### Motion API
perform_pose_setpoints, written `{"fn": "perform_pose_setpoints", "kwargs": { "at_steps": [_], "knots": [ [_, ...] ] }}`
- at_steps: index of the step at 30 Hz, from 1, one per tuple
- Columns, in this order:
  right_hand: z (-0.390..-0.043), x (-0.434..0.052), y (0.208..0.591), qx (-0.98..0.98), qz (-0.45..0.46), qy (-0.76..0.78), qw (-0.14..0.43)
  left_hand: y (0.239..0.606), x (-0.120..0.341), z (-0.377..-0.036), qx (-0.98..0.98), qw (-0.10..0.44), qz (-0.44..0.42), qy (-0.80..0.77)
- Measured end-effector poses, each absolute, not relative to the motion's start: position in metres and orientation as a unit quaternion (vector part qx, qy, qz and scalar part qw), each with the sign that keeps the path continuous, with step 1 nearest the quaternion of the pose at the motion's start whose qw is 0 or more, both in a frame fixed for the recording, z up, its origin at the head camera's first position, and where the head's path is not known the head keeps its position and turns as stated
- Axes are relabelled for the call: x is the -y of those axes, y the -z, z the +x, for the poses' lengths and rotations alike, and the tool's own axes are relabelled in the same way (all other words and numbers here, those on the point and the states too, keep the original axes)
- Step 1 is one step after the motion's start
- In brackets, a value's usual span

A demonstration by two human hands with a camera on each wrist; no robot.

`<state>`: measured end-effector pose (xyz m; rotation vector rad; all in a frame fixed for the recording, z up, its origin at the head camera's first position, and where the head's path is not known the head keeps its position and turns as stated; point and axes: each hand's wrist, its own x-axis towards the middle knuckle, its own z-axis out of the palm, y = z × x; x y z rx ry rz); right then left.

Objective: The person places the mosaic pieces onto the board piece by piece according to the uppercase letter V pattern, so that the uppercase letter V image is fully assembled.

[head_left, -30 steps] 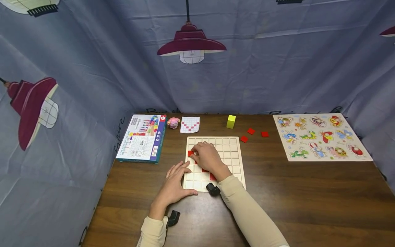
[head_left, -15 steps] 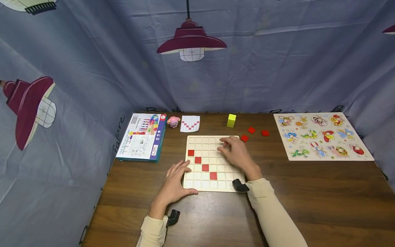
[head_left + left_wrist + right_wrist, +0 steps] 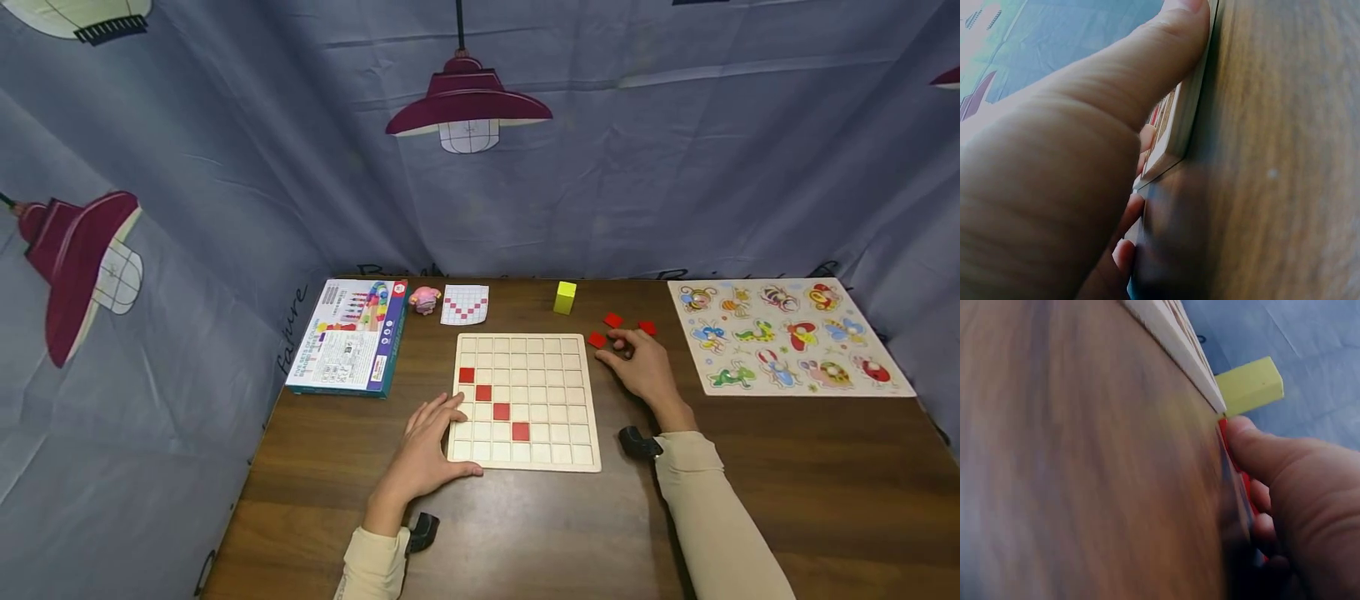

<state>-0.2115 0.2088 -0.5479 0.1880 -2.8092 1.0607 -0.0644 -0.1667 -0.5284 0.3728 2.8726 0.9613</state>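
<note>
A pale wooden grid board (image 3: 557, 385) lies flat on the table. Four squares would overcount my eye, so I name them as several red square tiles (image 3: 501, 412), set in a diagonal down from its left side. My left hand (image 3: 423, 450) rests at the board's lower left corner, fingers at the left edge, thumb (image 3: 1160, 56) along the front edge in the left wrist view. Beyond the board's right side, my right hand (image 3: 643, 369) reaches over loose red tiles (image 3: 597, 340), thumb and fingers slightly bent and apart. In the right wrist view its thumb (image 3: 1260, 450) overlaps a red tile (image 3: 1223, 432).
A yellow block (image 3: 565, 297) stands behind the board. A small paper pattern card (image 3: 465, 305), a pink figurine (image 3: 425, 300) and a boxed toy set (image 3: 345, 337) are at the back left. An insect picture board (image 3: 783, 337) lies at the right, before a grey-blue curtain (image 3: 600, 192).
My right hand has left the tile at the board's left side and moved right, across the board, to the loose red tiles. My left hand has stayed at the corner.
</note>
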Motion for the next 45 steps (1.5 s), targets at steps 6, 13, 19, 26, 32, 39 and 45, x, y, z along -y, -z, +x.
{"fn": "perform_pose_setpoints", "kwargs": {
  "at_steps": [6, 13, 19, 26, 32, 39, 45],
  "knots": [
    [-0.212, -0.205, 0.554, 0.942, 0.051, -0.321, 0.081, 0.530, 0.166, -0.063, -0.941, 0.045, 0.124, -0.310],
    [-0.209, -0.204, 0.556, 0.946, 0.085, -0.292, 0.108, 0.530, 0.165, -0.064, -0.943, 0.051, 0.116, -0.309],
    [-0.195, -0.207, 0.560, 0.934, 0.096, -0.318, 0.129, 0.531, 0.164, -0.066, -0.942, 0.052, 0.122, -0.308],
    [-0.165, -0.202, 0.559, 0.924, 0.088, -0.348, 0.131, 0.530, 0.164, -0.065, -0.939, 0.059, 0.121, -0.315],
    [-0.144, -0.187, 0.557, 0.914, 0.127, -0.357, 0.146, 0.528, 0.166, -0.063, -0.942, 0.055, 0.118, -0.309],
    [-0.123, -0.163, 0.550, 0.899, 0.192, -0.368, 0.142, 0.526, 0.166, -0.064, -0.942, 0.049, 0.117, -0.312],
    [-0.116, -0.143, 0.547, 0.898, 0.243, -0.350, 0.112, 0.524, 0.165, -0.066, -0.941, 0.057, 0.115, -0.312]
  ]
}}
